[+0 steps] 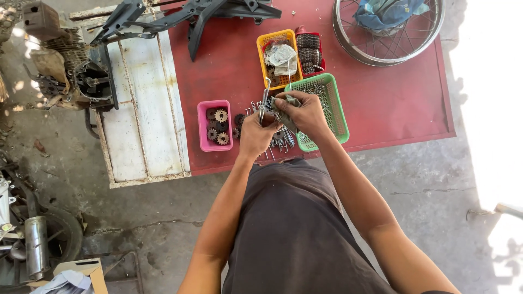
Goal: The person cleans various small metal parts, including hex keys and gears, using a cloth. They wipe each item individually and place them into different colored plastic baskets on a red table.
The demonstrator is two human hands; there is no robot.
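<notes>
My left hand [256,133] grips a thin metal spoke [265,98] that points up over the red table [392,103]. My right hand [306,113] holds a grey rag [284,111] wrapped against the spoke. Both hands meet above a loose pile of spokes [280,140] near the table's front edge. A green basket [336,106] with more spokes lies just right of my hands. A pink basket [215,125] of small sprockets sits to the left.
An orange basket [277,57] with a rag and a red tray of chain [310,51] stand behind. A spoked wheel rim [389,32] holds a blue cloth. A black frame [185,16], an engine [71,65] and a white board [141,109] are at left.
</notes>
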